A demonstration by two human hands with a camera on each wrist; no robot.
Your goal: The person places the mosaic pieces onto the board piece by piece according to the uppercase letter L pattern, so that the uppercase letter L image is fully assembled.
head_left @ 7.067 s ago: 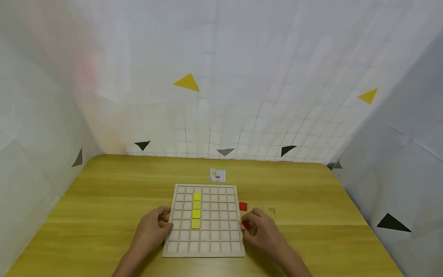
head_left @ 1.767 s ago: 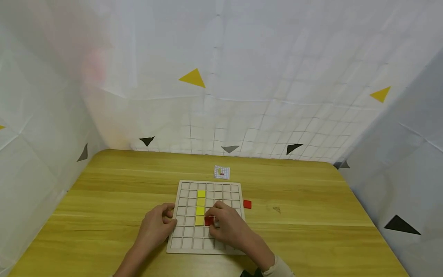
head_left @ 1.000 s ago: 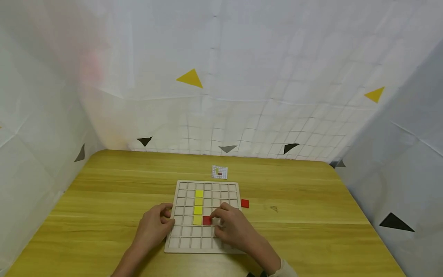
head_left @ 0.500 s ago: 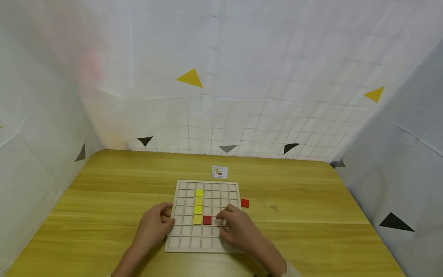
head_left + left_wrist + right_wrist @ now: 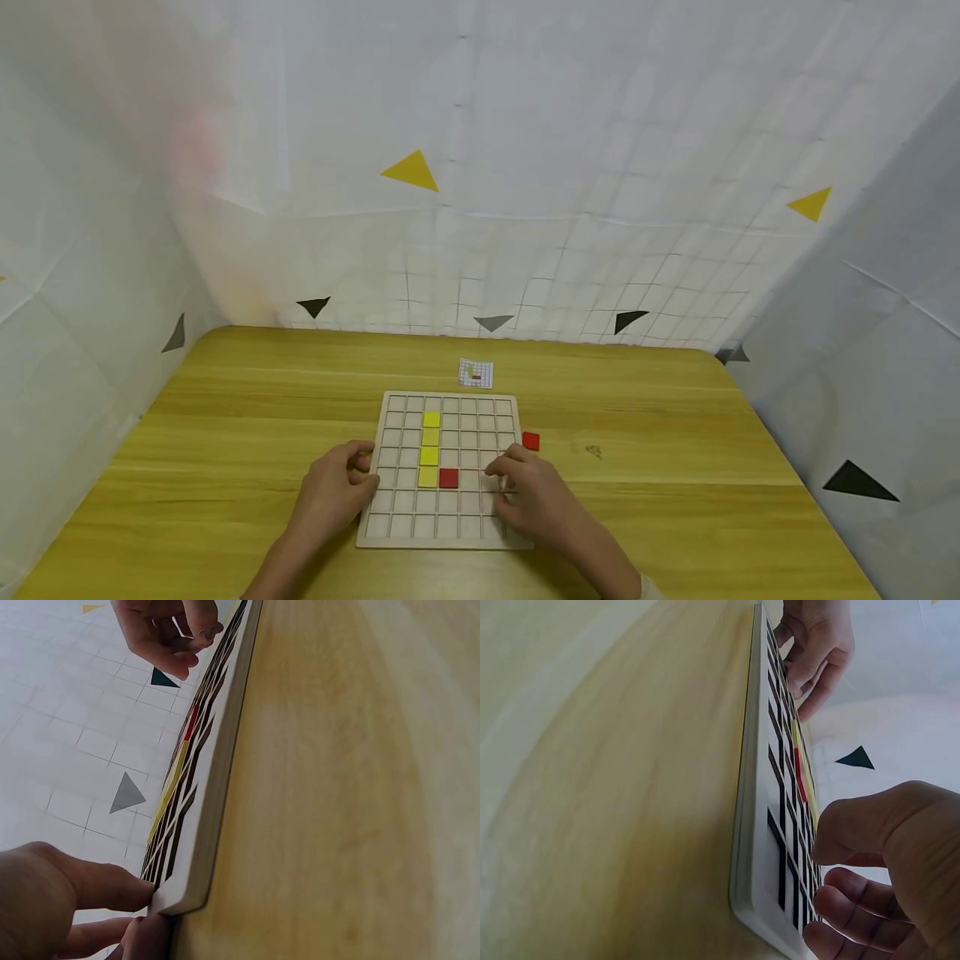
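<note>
A pale wooden grid board lies flat on the table. Down its third column runs a line of several yellow square tiles. Right of the lowest yellow one, a red square tile sits in its own cell. My left hand holds the board's left edge; in the left wrist view its thumb is on the rim with fingers by the side. Over the board's right columns hovers my right hand, fingers loosely bent, nothing between them. A second red tile lies beside the board's right edge.
A small printed card with a grid pattern in yellow and red lies behind the board. The wooden table is walled by white sheets bearing yellow, black and grey triangles.
My right hand brought a red tile from the board's right side into the cell beside the lowest yellow tile, let go, and drew back right. My left hand has stayed at the edge.
</note>
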